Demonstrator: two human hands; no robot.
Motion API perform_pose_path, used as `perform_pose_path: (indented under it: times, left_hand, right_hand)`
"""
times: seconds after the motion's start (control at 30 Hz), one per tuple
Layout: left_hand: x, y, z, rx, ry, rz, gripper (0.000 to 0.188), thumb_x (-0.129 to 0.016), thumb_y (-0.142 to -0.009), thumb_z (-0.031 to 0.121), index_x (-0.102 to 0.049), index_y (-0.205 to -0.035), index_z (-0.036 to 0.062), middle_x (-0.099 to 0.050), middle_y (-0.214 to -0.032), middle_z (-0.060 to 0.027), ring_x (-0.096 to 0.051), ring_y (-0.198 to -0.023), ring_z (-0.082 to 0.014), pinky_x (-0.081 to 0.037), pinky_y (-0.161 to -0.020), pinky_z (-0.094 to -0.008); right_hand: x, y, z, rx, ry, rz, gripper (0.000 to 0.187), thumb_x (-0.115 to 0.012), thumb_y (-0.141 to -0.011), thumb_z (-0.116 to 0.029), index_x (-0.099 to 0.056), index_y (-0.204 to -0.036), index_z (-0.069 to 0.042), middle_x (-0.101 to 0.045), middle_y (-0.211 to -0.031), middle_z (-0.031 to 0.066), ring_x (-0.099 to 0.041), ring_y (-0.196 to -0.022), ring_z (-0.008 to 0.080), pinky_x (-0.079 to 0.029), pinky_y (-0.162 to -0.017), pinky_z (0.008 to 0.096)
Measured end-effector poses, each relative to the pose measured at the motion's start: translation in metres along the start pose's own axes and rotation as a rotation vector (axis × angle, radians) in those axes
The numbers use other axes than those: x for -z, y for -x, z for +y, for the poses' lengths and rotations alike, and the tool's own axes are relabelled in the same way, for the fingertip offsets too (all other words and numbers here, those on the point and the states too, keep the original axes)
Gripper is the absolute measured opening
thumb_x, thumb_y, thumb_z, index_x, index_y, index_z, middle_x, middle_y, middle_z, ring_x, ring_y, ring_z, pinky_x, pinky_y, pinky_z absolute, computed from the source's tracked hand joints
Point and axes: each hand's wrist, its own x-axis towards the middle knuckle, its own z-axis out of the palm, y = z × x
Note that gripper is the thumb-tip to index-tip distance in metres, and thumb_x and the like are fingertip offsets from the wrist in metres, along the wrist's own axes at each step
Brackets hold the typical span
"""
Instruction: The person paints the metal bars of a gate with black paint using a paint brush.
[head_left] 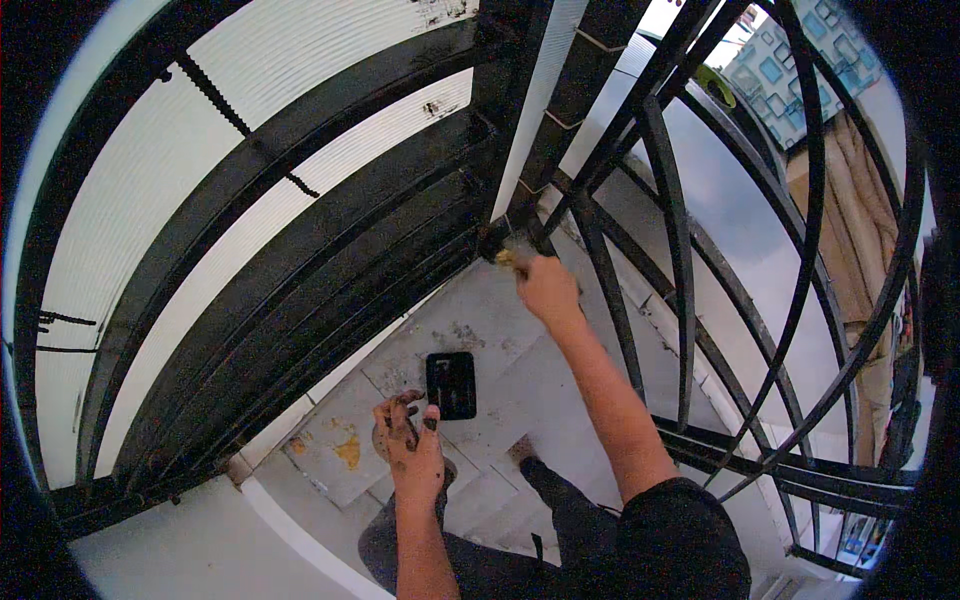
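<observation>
My right hand (548, 290) reaches forward, its fingers closed around a small paintbrush (506, 258). A yellowish part of it shows beside the fingers; the rest is blurred. The brush is at the lower corner of the black metal frame (490, 235), where two sides meet. My left hand (412, 450) hangs over the floor, palm up, fingers half bent and apart, with nothing visible in it. Dark smears mark its fingertips and palm. Just past it, a black rectangular tray (451, 386) lies on the floor, a dark coating inside.
Black bars with white ribbed panels (330, 45) rise on the left. Curved black railings (680, 250) stand close on the right. The grey tiled floor (500, 440) bears dark specks and a yellow stain (347, 452). My legs (565, 510) are bent below my arms.
</observation>
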Motion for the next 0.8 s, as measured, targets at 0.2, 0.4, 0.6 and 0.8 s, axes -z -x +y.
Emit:
perform_pose_path:
  times: [0.2, 0.4, 0.6, 0.8]
  left_hand:
    - [0.000, -0.002, 0.008, 0.029, -0.019, -0.002, 0.040, -0.063, -0.089, 0.034, -0.058, -0.112, 0.0014, -0.048, -0.110, -0.0132, -0.054, -0.103, -0.0289, -0.042, -0.090, -0.0419]
    - [-0.002, 0.000, 0.005, 0.023, -0.078, -0.024, 0.041, -0.063, -0.089, 0.036, -0.059, -0.111, 0.0018, -0.048, -0.112, -0.0128, -0.055, -0.103, -0.0291, -0.043, -0.089, -0.0422]
    - [-0.005, 0.002, 0.004, 0.049, -0.062, -0.043, 0.028, -0.058, -0.093, 0.022, -0.053, -0.114, 0.0053, -0.051, -0.113, -0.0102, -0.054, -0.099, -0.0228, -0.044, -0.087, -0.0349]
    - [-0.006, 0.003, -0.006, -0.008, -0.089, -0.034, 0.025, -0.058, -0.093, 0.018, -0.051, -0.115, 0.0066, -0.056, -0.106, -0.0072, -0.055, -0.089, -0.0170, -0.045, -0.074, -0.0302]
  right_hand:
    - [0.003, -0.016, 0.000, -0.005, 0.072, 0.027, 0.021, -0.061, -0.082, -0.019, -0.071, -0.089, -0.003, -0.067, -0.081, 0.0222, -0.066, -0.084, 0.0401, -0.054, -0.074, 0.0479]
    - [-0.001, -0.035, -0.003, 0.022, 0.136, 0.095, 0.017, -0.059, -0.081, -0.015, -0.071, -0.086, -0.003, -0.068, -0.083, 0.0210, -0.067, -0.081, 0.0387, -0.054, -0.073, 0.0459]
    - [0.013, -0.042, -0.010, -0.045, 0.127, 0.027, 0.014, -0.060, -0.080, -0.012, -0.070, -0.084, -0.005, -0.069, -0.088, 0.0201, -0.068, -0.086, 0.0365, -0.056, -0.074, 0.0451]
    - [0.019, -0.044, -0.010, -0.003, 0.069, -0.024, 0.016, -0.058, -0.082, -0.012, -0.071, -0.089, -0.005, -0.069, -0.094, 0.0190, -0.069, -0.090, 0.0351, -0.056, -0.076, 0.0445]
